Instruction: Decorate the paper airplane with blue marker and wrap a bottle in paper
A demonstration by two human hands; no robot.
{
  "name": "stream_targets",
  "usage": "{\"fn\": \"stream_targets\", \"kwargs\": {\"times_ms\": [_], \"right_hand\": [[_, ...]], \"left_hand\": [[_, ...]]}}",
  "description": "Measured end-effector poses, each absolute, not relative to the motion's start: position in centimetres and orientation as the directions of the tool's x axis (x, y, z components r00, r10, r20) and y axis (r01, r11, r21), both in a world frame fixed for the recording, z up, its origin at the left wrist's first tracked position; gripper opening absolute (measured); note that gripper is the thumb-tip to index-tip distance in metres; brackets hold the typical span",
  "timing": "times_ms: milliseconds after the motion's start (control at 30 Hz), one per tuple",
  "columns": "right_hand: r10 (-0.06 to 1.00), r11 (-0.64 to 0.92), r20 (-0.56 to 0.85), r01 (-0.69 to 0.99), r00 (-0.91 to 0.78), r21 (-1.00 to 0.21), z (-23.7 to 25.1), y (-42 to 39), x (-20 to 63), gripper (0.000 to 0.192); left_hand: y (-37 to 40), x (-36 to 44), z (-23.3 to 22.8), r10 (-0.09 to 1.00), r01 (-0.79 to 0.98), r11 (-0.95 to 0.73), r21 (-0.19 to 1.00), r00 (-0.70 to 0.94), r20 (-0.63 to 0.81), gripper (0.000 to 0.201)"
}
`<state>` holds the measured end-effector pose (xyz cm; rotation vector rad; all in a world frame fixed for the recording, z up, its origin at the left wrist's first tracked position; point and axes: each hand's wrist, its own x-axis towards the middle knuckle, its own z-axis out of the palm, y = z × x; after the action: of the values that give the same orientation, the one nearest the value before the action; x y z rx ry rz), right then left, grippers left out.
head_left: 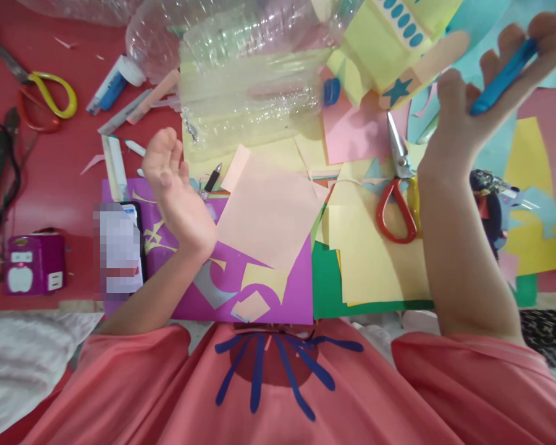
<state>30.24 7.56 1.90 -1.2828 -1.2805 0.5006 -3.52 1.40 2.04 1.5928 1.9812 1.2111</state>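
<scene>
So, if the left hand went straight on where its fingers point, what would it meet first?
Probably the peach strip, though the left hand may pass above it; depth is unclear.

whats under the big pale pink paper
A purple sheet shows beneath the pale pink paper at its lower left; anything under its middle is covered and cannot be seen.

The screen of the phone (130,247) is largely masked by coarse blocks, so its contents cannot be read. A stretch of the blue pen (503,80) is covered by the fingers (553,34) of the right hand (466,120). The yellow loop (416,204) of the nearby scissors (401,162) is partly hidden by the right forearm (463,247). The clear plastic (157,37) is cut off by the top edge, the pink shirt (189,402) by the bottom. The marks on the white label (55,280) are too small to be made out.
</scene>
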Motion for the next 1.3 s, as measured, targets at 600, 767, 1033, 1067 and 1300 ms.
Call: {"fn": "stream_targets", "kwargs": {"times_ms": [600, 767, 1033, 1067, 1300], "right_hand": [[0.962, -0.255, -0.221, -0.242, -0.159, -0.936, 1.3, -0.7, 21.7, 0.020], [0.945, -0.321, -0.278, -0.322, -0.175, -0.890, 1.0, -0.7, 21.6, 0.021], [0.928, -0.370, -0.327, -0.370, -0.177, -0.852, 0.3, -0.6, 21.9, 0.016], [0.930, -0.365, -0.320, -0.372, -0.180, -0.853, 0.3, -0.6, 21.9, 0.015], [0.946, -0.313, -0.248, -0.377, -0.211, -0.872, 0.3, -0.7, 21.7, 0.010]], "left_hand": [[-1.7, -8.3, 4.4, 0.938, 0.935, -0.230, 0.269, 0.286, -0.193, 0.022], [-1.9, -8.3, 4.4, 0.932, 0.929, -0.257, 0.266, 0.311, -0.184, 0.022], [-0.7, -7.2, 5.5, 0.965, 0.827, -0.174, 0.535, 0.251, -0.073, 0.022], [-0.2, -6.5, 5.2, 0.966, 0.736, -0.191, 0.650, 0.259, -0.010, 0.018], [0.8, -1.1, 1.9, 0.965, -0.104, 0.231, 0.967, 0.154, -0.214, 0.037]]}}
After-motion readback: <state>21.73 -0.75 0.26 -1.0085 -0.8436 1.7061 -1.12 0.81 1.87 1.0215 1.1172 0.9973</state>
